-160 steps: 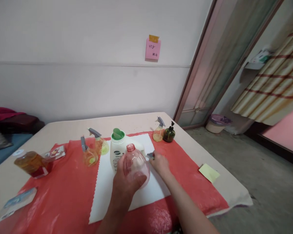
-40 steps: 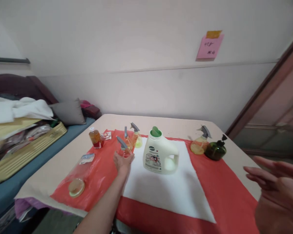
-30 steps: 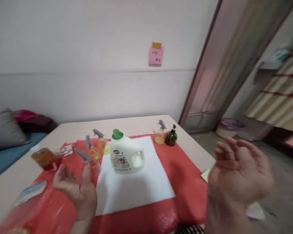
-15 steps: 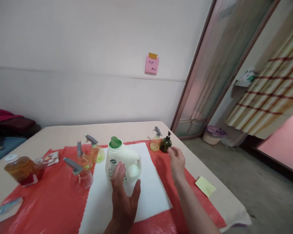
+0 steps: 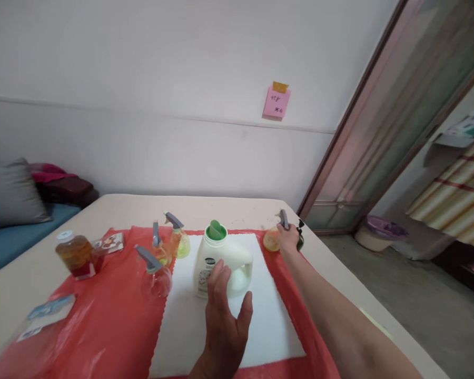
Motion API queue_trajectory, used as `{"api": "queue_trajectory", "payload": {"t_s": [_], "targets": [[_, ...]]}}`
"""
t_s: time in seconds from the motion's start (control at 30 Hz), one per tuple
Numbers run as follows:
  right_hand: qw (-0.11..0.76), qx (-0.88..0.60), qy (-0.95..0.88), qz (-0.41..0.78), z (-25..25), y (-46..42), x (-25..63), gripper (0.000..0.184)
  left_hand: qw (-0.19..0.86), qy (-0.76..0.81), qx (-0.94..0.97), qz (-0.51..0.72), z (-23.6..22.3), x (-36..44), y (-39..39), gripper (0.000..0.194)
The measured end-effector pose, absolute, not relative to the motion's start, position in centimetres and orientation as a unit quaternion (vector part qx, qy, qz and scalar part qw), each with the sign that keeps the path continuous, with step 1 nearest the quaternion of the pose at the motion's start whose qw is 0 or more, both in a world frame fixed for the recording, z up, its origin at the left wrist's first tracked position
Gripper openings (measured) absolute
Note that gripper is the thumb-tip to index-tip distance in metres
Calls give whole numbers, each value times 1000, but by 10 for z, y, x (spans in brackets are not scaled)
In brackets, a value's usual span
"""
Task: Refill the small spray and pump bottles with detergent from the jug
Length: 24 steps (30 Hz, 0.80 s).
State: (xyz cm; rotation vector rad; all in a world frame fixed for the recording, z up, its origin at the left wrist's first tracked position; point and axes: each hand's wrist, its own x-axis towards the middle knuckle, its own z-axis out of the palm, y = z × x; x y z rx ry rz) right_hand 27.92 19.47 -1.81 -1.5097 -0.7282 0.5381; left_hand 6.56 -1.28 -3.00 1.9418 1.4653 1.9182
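In the head view, a white detergent jug (image 5: pixel 223 255) with a green pouring spout stands upright on a white sheet (image 5: pixel 181 342). My left hand (image 5: pixel 229 310) is raised in front of it, fingers spread and holding nothing. At the far right of the cloth, my right hand (image 5: pixel 287 237) has its fingers closed round the neck of a yellowish clear spray bottle (image 5: pixel 271 240) with a grey trigger head. Just behind that hand stands a dark green pump bottle (image 5: pixel 300 238), mostly covered. Left of the jug are three spray bottles, the nearest a clear spray bottle (image 5: pixel 158 281).
A red plastic cloth (image 5: pixel 114 316) covers much of the table. Toward the left lie a jar of amber liquid (image 5: pixel 76 256), a small packet (image 5: pixel 112 242) and a blue-white packet (image 5: pixel 49 313). A pink note (image 5: pixel 276 101) is taped to the wall. A bin (image 5: pixel 375 234) stands on the floor.
My right hand has reached forward from near the dark pump bottle to the yellowish spray bottle and closed on its neck. My left hand stays open before the jug. The view has swung left.
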Motion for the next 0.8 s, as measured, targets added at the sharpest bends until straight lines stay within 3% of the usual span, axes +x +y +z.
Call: {"api": "queue_trajectory", "payload": {"t_s": [0.17,0.27,0.37,0.57,0.63,0.73,0.8], "targets": [[701,-594,-336,207,-6,136,281,33,35,457,659,596,-30,72,-19,60],[736,-533,-350,226,15,78,258,39,54,440,684,580,-31,84,-27,76],[771,-419,-306,369,42,24,223,33,63,437,679,586,-31,96,-34,96],[728,-345,-327,494,65,-20,208,30,-11,387,670,634,-35,91,-36,90],[707,-344,-376,491,63,-22,219,28,88,354,667,649,-37,87,-38,91],[695,-310,-407,505,63,-23,233,28,435,317,590,602,-35,90,-44,79],[687,-272,-414,532,65,-24,237,30,590,296,532,530,-29,97,-47,66]]}}
